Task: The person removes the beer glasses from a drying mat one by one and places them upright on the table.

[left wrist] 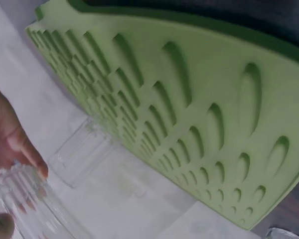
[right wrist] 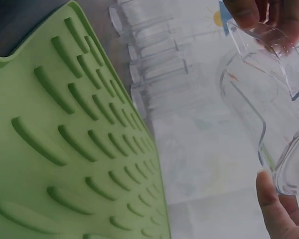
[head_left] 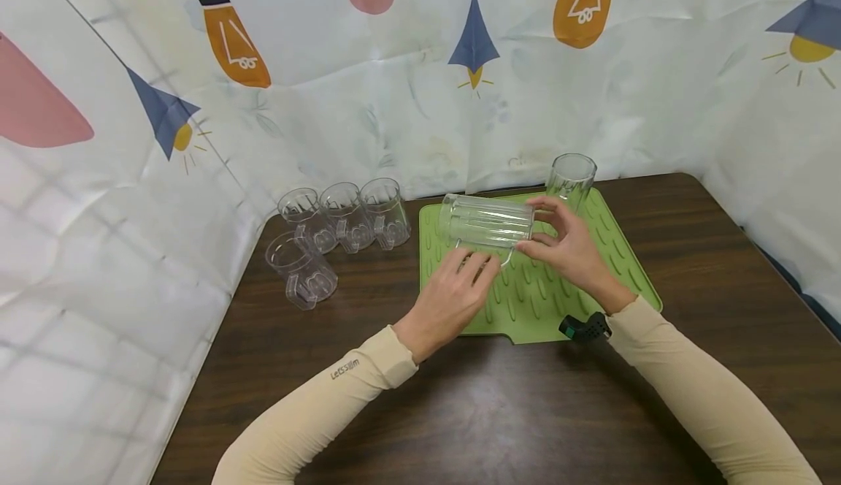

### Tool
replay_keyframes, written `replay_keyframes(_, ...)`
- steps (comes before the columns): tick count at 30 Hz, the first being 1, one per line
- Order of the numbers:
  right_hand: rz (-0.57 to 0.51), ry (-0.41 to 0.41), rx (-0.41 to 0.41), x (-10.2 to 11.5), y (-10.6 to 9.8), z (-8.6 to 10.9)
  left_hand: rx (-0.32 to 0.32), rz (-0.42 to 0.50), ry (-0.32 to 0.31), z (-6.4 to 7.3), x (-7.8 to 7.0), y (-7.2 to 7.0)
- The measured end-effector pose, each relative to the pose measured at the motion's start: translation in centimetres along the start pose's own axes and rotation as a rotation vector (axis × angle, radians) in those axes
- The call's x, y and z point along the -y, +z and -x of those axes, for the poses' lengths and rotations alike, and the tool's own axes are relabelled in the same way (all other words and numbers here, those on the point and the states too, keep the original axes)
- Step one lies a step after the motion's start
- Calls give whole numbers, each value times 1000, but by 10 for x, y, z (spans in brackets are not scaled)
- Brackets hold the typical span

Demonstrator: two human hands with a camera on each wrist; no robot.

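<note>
A clear ribbed mug [head_left: 489, 220] lies sideways in the air above a green drying mat [head_left: 512, 317]. My left hand [head_left: 453, 291] grips its handle, which hangs on the near side. With my right hand [head_left: 568, 244] I hold the mug's right end between thumb and fingers. In the right wrist view, the left-hand fingers [right wrist: 269, 15] curl over the clear handle [right wrist: 289, 55], and the right-hand fingertips [right wrist: 269, 194] touch the round end. The left wrist view has the right hand [left wrist: 10, 134] around the ribbed end of the mug [left wrist: 35, 204].
Another clear glass [head_left: 571, 174] stands at the mat's back right, partly behind my right hand. Several clear mugs [head_left: 312, 273] stand together at the left of the dark wooden table [head_left: 368, 310]. A patterned white curtain [head_left: 394, 105] hangs behind the table and along its left side.
</note>
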State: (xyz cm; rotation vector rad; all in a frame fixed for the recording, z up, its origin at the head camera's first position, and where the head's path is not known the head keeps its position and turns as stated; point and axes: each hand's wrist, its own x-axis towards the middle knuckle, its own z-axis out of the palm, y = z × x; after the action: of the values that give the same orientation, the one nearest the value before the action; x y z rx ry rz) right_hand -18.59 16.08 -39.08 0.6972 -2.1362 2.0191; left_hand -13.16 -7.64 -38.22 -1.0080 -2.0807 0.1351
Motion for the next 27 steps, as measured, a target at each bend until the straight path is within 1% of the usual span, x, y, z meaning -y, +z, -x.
replay_keyframes(3,-12,-18,-13,3,-3,-2,-67,9,-54,-1,4,-2)
replay_keyframes(7,-35,-52,-36,7,-7,-4,-175,54,-161,-2,12,0)
replay_keyframes(10,-41,-75,-48,10,-10,-6,-235,127,-253,-3,16,1)
replay_keyframes(13,-49,-84,-54,13,-12,-7,-269,227,-349,-3,18,4)
replay_keyframes(15,-43,-82,-63,15,-14,-6,-280,306,-407,-3,17,7)
replay_keyframes(20,-29,-68,-74,21,-16,-6,-296,539,-558,-2,12,16)
replay_keyframes(23,-31,-66,-79,23,-15,-6,-285,726,-673,-2,7,20)
replay_keyframes(27,-43,-72,-90,26,-14,-5,-247,1002,-833,-4,2,23)
